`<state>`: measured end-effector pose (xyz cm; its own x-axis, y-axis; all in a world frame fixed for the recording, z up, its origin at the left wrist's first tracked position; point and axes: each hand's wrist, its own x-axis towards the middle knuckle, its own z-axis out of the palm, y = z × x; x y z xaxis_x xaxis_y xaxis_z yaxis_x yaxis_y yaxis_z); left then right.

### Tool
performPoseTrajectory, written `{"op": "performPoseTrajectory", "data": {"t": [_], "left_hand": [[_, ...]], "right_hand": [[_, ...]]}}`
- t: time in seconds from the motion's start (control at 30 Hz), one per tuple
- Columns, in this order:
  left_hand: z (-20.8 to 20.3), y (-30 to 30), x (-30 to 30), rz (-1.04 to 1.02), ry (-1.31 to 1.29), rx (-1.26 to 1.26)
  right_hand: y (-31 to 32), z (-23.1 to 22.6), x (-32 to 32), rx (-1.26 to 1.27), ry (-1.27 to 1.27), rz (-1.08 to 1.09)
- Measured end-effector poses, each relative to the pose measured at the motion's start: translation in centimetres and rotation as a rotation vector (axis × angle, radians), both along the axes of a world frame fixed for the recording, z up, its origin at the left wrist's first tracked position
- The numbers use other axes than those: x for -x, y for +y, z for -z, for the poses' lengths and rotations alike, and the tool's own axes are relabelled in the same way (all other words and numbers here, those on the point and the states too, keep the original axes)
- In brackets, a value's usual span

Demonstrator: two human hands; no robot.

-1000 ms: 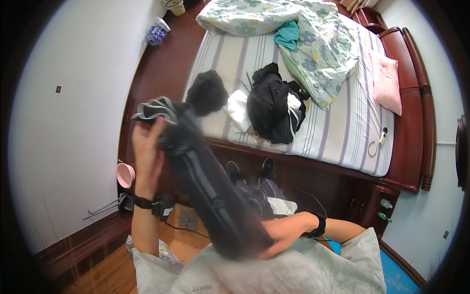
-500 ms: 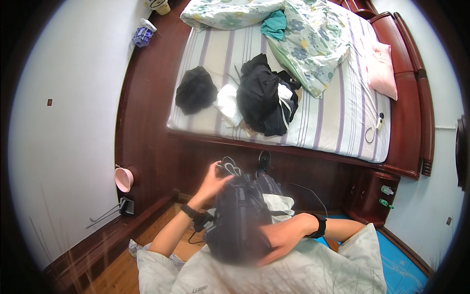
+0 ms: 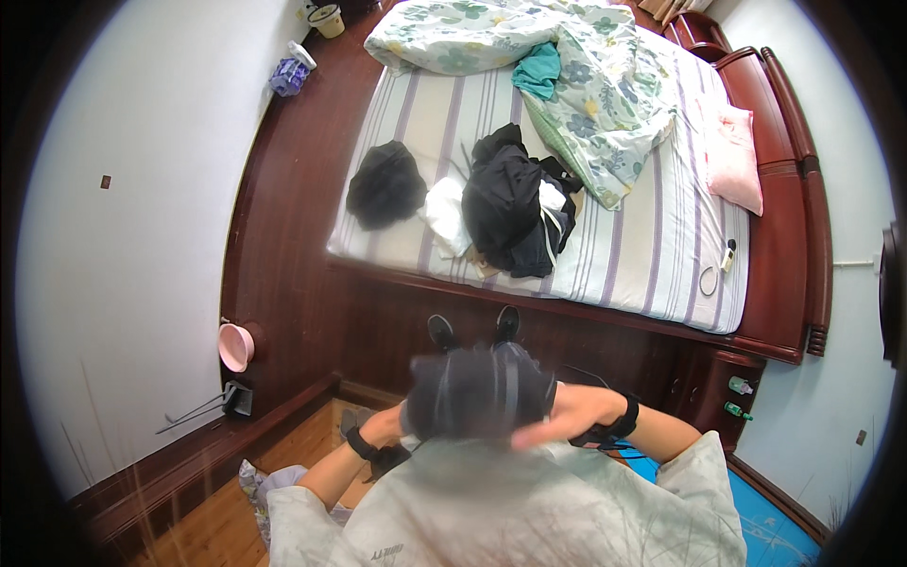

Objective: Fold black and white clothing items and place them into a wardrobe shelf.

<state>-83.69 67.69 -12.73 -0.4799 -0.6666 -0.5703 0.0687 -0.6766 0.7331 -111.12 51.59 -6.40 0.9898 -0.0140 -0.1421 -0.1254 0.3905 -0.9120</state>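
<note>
One dark striped cloth (image 3: 480, 395), off the near edge of the bed (image 3: 633, 255), right hand (image 3: 584, 412) gripping its side, left hand (image 3: 383, 427) with fingers hidden, state untellable; uneven hold might let it slip

Dark garment (image 3: 477, 392) motion-blurred: kind and folds unclear. Left hand (image 3: 384, 428): fingers hidden behind garment. Right hand (image 3: 574, 413): front digit smeared, rest hidden by cloth; grip unreadable. Shirt (image 3: 472, 520) cut off by lower picture edge. On bed (image 3: 642, 241), toward near edge: white cloth (image 3: 444, 215) partly hidden by black clothes (image 3: 515, 203), number of pieces unclear. Floral quilt (image 3: 605, 113), bed's far side, cut off by top picture edge. Toward bed's near right corner: white device (image 3: 727, 257), too small to identify. Dark object (image 3: 889, 293) at right rim: cut off, kind unclear.
</note>
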Motion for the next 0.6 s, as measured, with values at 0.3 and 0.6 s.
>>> {"op": "performPoseTrajectory", "data": {"t": [0.3,0.6], "left_hand": [[0.0,-2.6,2.2,-0.036,-0.171,0.234],[-5.6,-6.7,-0.7,-0.073,-0.283,0.325]], "right_hand": [[-3.7,6.1,-1.0,-0.689,0.384,0.54],[-7.7,7.5,-0.1,0.613,0.237,0.819]]}}
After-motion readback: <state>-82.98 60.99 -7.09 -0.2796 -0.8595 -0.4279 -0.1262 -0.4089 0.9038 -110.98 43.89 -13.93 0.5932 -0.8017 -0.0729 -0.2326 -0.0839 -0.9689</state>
